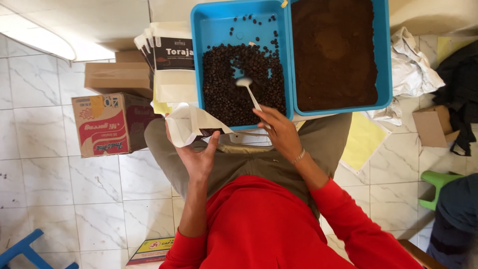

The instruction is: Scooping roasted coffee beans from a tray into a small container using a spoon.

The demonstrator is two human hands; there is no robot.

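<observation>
My left hand point(196, 154) holds a white paper pouch point(188, 123) open, just left of a blue tray point(211, 25) that holds dark coffee beans point(234, 84). My right hand point(279, 130) grips a white plastic spoon point(247, 89); its bowl rests among the beans. A second blue tray point(383, 55) to the right is filled with brown ground coffee point(333, 50). Both trays rest across my lap.
A stack of white-and-black pouches point(167, 55) stands left of the trays, beside brown cardboard boxes point(112, 124). Crumpled white paper point(413, 69) and yellow sheets point(363, 142) lie at right on the tiled floor. A green stool point(438, 187) and another person's dark sleeve point(458, 209) are at lower right.
</observation>
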